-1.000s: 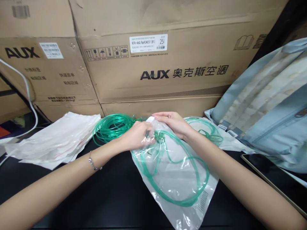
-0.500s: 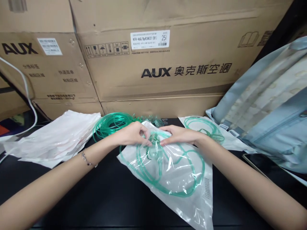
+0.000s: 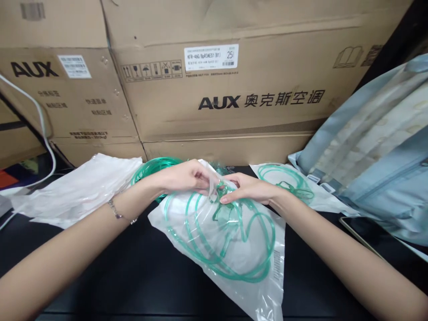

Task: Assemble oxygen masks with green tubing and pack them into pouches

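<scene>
A clear-fronted, white-backed plastic bag [image 3: 257, 303] hangs at a tilt over the dark table, with coiled green tubing [image 3: 249, 277] inside it. At its top edge, my left hand [image 3: 192, 176] is closed in a pinch on the gathered plastic. My right hand [image 3: 250, 188] grips the bag's top from the right, thumb in front, beside a green fitting [image 3: 220, 191] at the mouth. Whether the right fingers also press on that fitting cannot be told. Behind my left hand lies a coil of bright green tubing [image 3: 152, 167], partly hidden by the wrist.
White plastic bags [image 3: 76, 187] lie piled at the left, near a white cable [image 3: 45, 129]. Another bag with green tubing [image 3: 287, 180] lies back right. A phone [image 3: 374, 236] and a light-blue backpack [image 3: 384, 165] stand at the right. A large cardboard box [image 3: 214, 120] closes off the back.
My left hand has drawn the bag's top edge upward and bunched it. The bag has shifted a little to the left, and its tubing shows more spread out.
</scene>
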### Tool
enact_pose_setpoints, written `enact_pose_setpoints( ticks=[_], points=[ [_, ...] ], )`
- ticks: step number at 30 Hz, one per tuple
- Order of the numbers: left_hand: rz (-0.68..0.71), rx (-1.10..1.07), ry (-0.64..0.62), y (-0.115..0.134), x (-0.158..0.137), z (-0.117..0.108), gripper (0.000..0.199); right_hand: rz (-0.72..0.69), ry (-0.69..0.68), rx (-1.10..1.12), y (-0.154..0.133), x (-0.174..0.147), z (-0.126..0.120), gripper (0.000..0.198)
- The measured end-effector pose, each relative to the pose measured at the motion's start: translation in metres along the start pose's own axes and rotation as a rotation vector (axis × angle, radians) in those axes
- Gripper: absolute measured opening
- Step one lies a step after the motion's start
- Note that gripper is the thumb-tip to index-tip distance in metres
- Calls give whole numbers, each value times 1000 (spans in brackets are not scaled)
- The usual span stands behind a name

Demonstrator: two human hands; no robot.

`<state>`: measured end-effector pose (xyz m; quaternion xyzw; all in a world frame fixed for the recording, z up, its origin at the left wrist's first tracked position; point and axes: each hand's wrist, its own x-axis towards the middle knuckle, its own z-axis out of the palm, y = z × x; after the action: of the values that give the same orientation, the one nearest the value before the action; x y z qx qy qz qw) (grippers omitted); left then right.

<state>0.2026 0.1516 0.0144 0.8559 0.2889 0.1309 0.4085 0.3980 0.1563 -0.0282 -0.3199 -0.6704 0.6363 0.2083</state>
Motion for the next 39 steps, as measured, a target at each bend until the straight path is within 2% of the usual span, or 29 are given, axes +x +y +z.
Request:
enact_pose_setpoints(
  ticks=[4, 6, 10, 14, 18, 21, 24, 26, 28, 30, 33, 36, 39],
  points=[
    [66, 330, 319, 4, -3, 10, 16, 32, 47, 26, -3, -1, 1, 31],
    [78, 446, 396, 7, -6, 13, 18, 41, 83, 6, -4, -2, 2, 30],
    [99, 424, 455, 11, -18, 3, 27, 40, 128, 11, -8, -5, 1, 29],
    [-101, 488, 478, 8, -30, -13, 22, 45, 181, 28, -9, -6, -1, 29],
    [-220, 531, 452, 5, -29, -14, 16, 34, 183, 29, -8, -5, 5, 29],
    [-209, 505, 403, 2, -20, -8, 17, 27, 141, 46, -8, -3, 15, 28],
    [-130, 410, 304, 1, -12, -3, 15, 5, 109, 68, -6, -1, 25, 27],
    [-98, 328, 219, 3, -11, -6, 13, -9, 118, 75, -4, 0, 26, 28],
    [-98, 261, 194, 6, -15, -13, 15, -4, 160, 89, -2, 0, 24, 29],
    [-110, 215, 283, 10, -23, -22, 21, 22, 222, 117, -1, 1, 20, 30],
    [-77, 189, 501, 11, -38, -30, 32, 25, 325, 187, -1, 2, 15, 29],
    [-47, 290, 546, 3, -47, -27, 41, -36, 407, 262, -2, 1, 15, 32],
    [-86, 267, 648, -9, -47, -19, 32, -55, 332, 263, -5, 0, 16, 34]
  ],
)
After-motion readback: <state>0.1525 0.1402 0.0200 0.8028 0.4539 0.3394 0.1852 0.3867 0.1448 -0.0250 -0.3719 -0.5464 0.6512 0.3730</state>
